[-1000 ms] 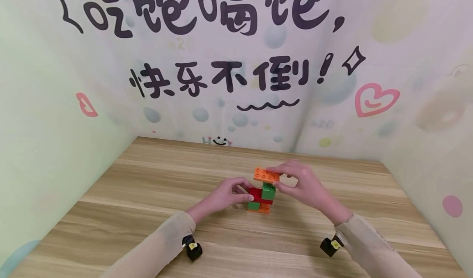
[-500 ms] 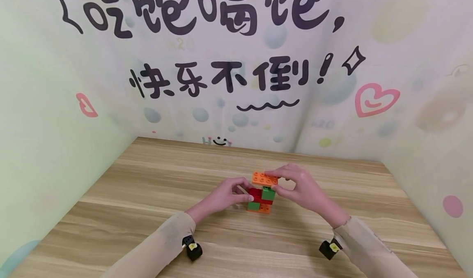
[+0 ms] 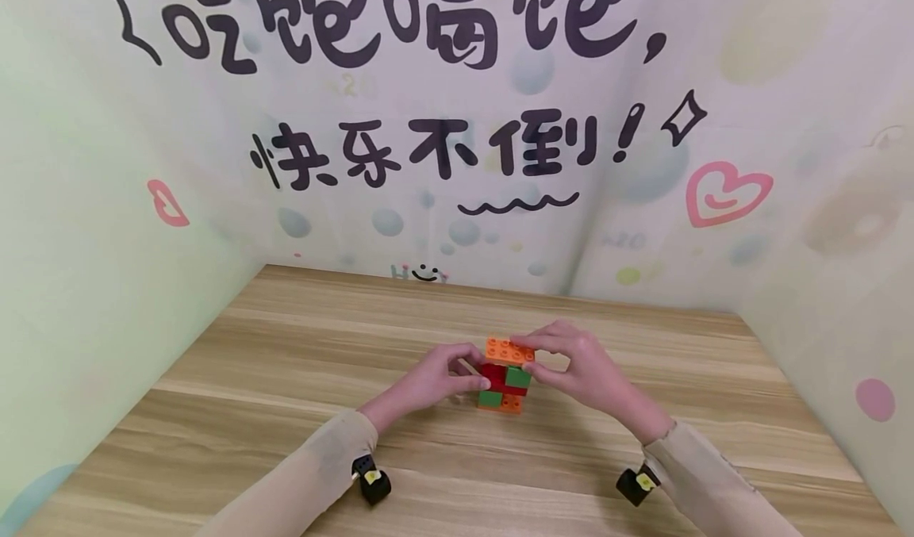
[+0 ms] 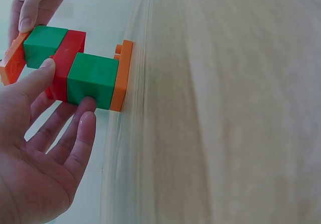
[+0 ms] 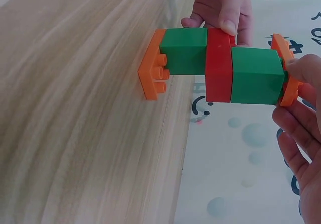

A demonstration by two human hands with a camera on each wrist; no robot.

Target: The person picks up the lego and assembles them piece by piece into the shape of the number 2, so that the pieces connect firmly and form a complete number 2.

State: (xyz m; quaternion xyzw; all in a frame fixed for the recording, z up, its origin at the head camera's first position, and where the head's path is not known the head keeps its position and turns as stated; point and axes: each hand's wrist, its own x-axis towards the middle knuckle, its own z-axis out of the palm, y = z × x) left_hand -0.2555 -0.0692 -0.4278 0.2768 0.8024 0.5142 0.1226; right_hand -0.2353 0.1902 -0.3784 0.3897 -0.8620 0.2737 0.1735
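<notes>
A small stack of toy building bricks stands on the table. Its base is an orange plate (image 5: 149, 68) with bare studs on one side, and a lower green block (image 4: 93, 78) sits on that. Above it lies a red brick (image 5: 218, 66), then an upper green block (image 5: 257, 76) set off to the right. My left hand (image 3: 428, 374) steadies the stack, thumb and fingers pinching the red brick. With thumb and fingers, my right hand (image 3: 589, 366) pinches a second orange plate (image 3: 505, 350) at the upper green block's top. That plate looks slightly tilted; whether it is seated, I cannot tell.
The wood-grain table (image 3: 286, 347) meets a printed cloth backdrop (image 3: 457, 235) at the back, with pale cloth walls at both sides. A small black camera hangs under each sleeve cuff.
My right hand has lowered the orange plate and brought it slightly left, down onto the upper green block. The left hand and the rest of the stack have stayed in place.
</notes>
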